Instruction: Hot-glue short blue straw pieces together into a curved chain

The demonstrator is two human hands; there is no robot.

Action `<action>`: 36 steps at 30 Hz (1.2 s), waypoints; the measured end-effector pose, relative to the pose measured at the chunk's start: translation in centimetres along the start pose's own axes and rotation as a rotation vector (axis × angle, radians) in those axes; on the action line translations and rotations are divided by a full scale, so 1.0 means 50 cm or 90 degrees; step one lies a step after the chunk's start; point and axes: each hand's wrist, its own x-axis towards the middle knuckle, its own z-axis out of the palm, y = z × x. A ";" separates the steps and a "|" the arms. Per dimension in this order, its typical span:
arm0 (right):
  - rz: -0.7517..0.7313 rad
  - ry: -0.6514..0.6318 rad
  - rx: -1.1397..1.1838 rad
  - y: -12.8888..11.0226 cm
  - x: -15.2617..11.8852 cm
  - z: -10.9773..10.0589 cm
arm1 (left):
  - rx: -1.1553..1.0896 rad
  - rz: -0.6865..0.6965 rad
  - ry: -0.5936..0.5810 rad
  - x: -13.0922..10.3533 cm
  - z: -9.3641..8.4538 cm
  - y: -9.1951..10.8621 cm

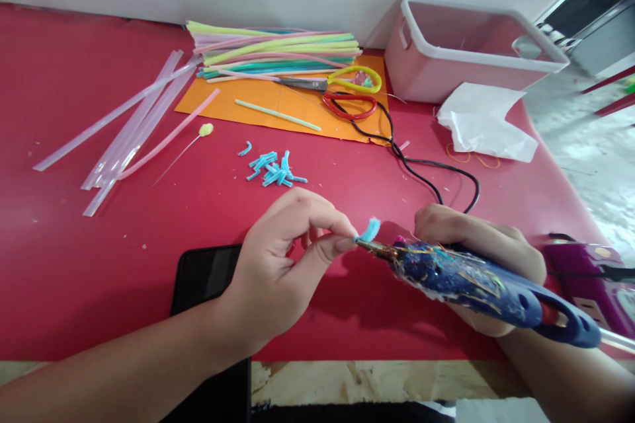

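a: at a red counter [74,291], a person grips a glue gun [461,281] in the right hand [496,241]; the left hand [285,264] pinches a blue bit [368,231] between thumb and forefinger, right at the nozzle [380,249]. what makes it go well?

b: steadiness, i'd judge. hold the gun firm, squeeze lightly for one small bead, and pinch farther from the nozzle; it is probably hot, and the fingertips look very near.

a: the count, biggest first?

b: one counter, one bin [421,76] at the back right, one orange sheet [233,90], one gun, one phone [206,281] beside the left hand. one pair of scissors [320,84], partly on the sheet. clear sticks [149,129]: about four, overlapping, so not certain. one yellow bud [206,129]. bits: one pinched, one alone, and a heap [275,170] beyond the left hand, perhaps ten or more, too tangled to count.
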 end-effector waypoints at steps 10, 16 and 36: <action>-0.003 0.017 0.012 0.000 -0.004 0.005 | 0.001 0.037 -0.001 0.001 -0.001 -0.007; -0.011 0.022 0.006 -0.005 0.001 0.007 | 0.014 0.053 -0.005 0.000 -0.002 -0.007; 0.029 0.059 -0.067 -0.017 0.004 0.006 | 0.038 0.053 -0.009 0.000 0.001 0.001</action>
